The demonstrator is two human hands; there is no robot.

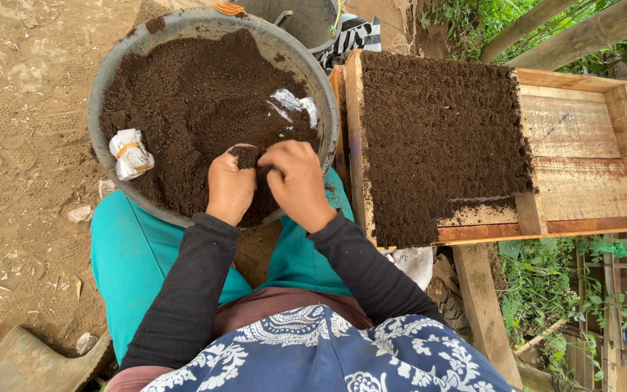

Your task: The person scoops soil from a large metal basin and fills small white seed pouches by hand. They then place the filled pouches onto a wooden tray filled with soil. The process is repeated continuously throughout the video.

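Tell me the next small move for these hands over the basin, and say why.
Probably press more soil down into the small clump held by the left hand. The right hand is already at it, both hands sit over the soil-filled basin, and the wooden tray beside it is only partly covered with soil.

I see daylight on trampled dirt ground (23,145) left of the hands, bamboo rails (582,33) and greenery (546,290) right.
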